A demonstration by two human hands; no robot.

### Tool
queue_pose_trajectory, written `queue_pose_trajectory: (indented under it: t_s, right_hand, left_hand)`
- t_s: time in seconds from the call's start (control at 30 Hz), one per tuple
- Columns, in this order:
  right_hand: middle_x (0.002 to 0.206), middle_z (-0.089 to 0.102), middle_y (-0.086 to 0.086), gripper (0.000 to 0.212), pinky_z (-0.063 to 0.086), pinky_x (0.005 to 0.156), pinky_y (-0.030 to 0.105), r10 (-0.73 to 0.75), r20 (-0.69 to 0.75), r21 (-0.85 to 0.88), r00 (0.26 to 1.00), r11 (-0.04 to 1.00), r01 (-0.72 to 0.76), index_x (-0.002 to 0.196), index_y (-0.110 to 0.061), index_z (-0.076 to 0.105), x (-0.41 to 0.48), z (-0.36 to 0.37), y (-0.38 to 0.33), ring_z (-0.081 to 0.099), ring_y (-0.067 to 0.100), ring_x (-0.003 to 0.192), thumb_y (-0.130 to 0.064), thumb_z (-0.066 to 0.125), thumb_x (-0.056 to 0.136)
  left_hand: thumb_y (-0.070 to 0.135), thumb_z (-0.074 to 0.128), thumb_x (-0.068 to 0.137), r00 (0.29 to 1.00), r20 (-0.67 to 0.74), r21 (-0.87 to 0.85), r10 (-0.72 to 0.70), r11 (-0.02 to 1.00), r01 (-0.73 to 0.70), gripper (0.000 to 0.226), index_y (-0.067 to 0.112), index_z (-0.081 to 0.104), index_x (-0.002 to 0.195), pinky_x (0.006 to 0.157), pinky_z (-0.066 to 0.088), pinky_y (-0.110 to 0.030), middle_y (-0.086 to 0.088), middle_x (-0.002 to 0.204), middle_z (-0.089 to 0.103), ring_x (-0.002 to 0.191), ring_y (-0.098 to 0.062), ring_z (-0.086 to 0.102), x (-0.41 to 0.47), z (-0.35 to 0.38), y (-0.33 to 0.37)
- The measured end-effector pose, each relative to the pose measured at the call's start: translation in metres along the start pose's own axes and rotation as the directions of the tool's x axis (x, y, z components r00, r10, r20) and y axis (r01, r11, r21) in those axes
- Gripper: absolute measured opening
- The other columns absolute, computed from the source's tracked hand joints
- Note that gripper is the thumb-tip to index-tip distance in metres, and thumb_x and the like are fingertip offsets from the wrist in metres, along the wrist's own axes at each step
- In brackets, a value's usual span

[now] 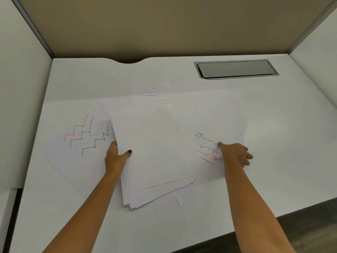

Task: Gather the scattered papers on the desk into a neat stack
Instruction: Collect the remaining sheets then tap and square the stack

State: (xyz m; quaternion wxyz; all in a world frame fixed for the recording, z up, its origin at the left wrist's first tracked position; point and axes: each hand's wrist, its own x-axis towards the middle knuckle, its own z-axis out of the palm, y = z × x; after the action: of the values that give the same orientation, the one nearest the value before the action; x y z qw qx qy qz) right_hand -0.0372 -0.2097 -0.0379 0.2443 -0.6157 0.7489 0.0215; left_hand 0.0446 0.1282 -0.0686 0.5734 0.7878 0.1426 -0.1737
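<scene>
Fingers of left hand [116, 157] hidden beneath stack [151, 152], right hand [235, 154] grip on wavy-line sheet [204, 137] unclear, far scribbles [151, 92] illegible

A white desk [73, 79] stands boxed by white side panels [18, 88]. Beyond the right hand's fingers [246, 156], a grey cable hatch [235, 69] sits before a tan partition [164, 24]; dark floor [310, 234] shows nearer.

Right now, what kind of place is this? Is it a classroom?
Most likely an office cubicle or study booth. A white desk is walled in by partition panels at the back and both sides, and a metal cable hatch is set into its top. Scribbled papers lie on it.
</scene>
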Motion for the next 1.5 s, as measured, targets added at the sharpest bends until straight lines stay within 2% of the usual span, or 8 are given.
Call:
queue_pose_trajectory:
  t_s: [0.33,0.5,0.73,0.83,0.97,1.13,1.37,1.5]
  right_hand:
    - [0.121,0.060,0.017,0.050,0.050,0.084,0.037,-0.113,0.172,0.312,0.979,0.948,0.054,0.119,-0.001,0.054,-0.012,-0.006,-0.007,0.061,0.035,0.107,-0.014,0.077,0.075]
    - [0.114,0.068,0.013,0.037,0.059,0.075,0.039,-0.402,0.424,0.872,0.811,0.423,-0.246,0.113,-0.002,0.062,-0.031,-0.015,0.015,0.068,0.029,0.096,0.004,0.072,0.078]
    - [0.111,0.070,0.014,0.033,0.060,0.071,0.033,-0.726,0.519,0.695,0.451,0.051,-0.717,0.116,-0.003,0.065,-0.067,-0.024,0.029,0.071,0.023,0.097,-0.013,0.057,0.086]
    - [0.105,0.072,0.017,0.030,0.060,0.067,0.036,-0.751,0.559,0.736,0.352,0.252,-0.629,0.104,-0.001,0.070,-0.081,-0.008,0.036,0.071,0.029,0.091,-0.006,0.069,0.074]
    - [0.101,0.073,0.014,0.047,0.059,0.079,0.044,-0.629,0.643,0.617,0.438,0.764,0.191,0.104,-0.006,0.068,-0.090,0.026,0.044,0.069,0.033,0.094,-0.010,0.086,0.061]
    - [0.113,0.067,0.003,0.070,0.054,0.084,0.036,-0.588,0.669,0.227,0.455,0.745,0.628,0.118,-0.014,0.057,-0.098,0.046,0.038,0.063,0.025,0.105,-0.032,0.088,0.058]
    - [0.097,0.064,0.009,0.069,0.047,0.077,0.027,-0.505,0.331,0.176,0.797,0.863,0.474,0.094,-0.016,0.061,-0.034,0.022,-0.006,0.064,0.028,0.091,-0.076,0.067,0.061]
    - [0.140,0.038,0.022,0.071,0.035,0.103,0.044,-0.227,-0.041,0.055,0.973,0.972,0.229,0.134,-0.001,0.039,0.018,0.009,-0.026,0.038,0.040,0.127,-0.046,0.065,0.085]
  left_hand:
    - [0.012,0.072,0.081,1.000,0.012,-0.012,-0.021,1.000,0.021,0.055,0.016,0.047,0.130,0.100,0.046,-0.050,-0.010,0.130,0.058,0.114,-0.032,0.058,0.004,0.002,-0.002]
    - [0.010,0.072,0.081,0.998,0.051,-0.044,-0.030,0.999,0.032,0.055,0.018,0.047,0.130,0.099,0.046,-0.051,-0.009,0.129,0.058,0.114,-0.032,0.058,0.006,0.001,-0.004]
    - [0.006,0.070,0.082,0.995,0.080,-0.105,-0.054,0.993,0.062,0.051,0.014,0.049,0.129,0.099,0.047,-0.049,-0.009,0.125,0.060,0.111,-0.030,0.059,0.007,0.001,-0.003]
    - [0.006,0.068,0.083,0.993,0.092,-0.138,-0.073,0.987,0.086,0.049,0.013,0.050,0.129,0.099,0.047,-0.048,-0.009,0.126,0.060,0.110,-0.030,0.060,0.008,0.001,-0.003]
    - [0.032,0.047,0.098,0.985,0.074,-0.211,-0.156,0.963,0.169,0.037,0.015,0.052,0.130,0.101,0.045,-0.045,-0.005,0.126,0.060,0.112,-0.027,0.058,0.003,0.005,0.007]
    - [0.073,0.033,0.085,0.957,0.074,-0.268,-0.280,0.919,0.289,0.077,0.020,0.044,0.140,0.109,0.035,-0.047,-0.002,0.137,0.052,0.125,-0.026,0.048,0.008,0.006,0.007]
    - [0.013,0.071,0.082,0.994,0.046,-0.071,-0.097,0.992,0.101,0.041,0.012,0.056,0.121,0.090,0.049,-0.035,-0.007,0.119,0.063,0.104,-0.025,0.060,0.005,0.007,0.004]
    - [0.007,0.066,0.086,0.992,0.080,-0.068,-0.097,0.992,0.103,0.044,0.010,0.052,0.127,0.094,0.049,-0.039,-0.010,0.124,0.061,0.106,-0.026,0.060,0.008,0.005,0.002]
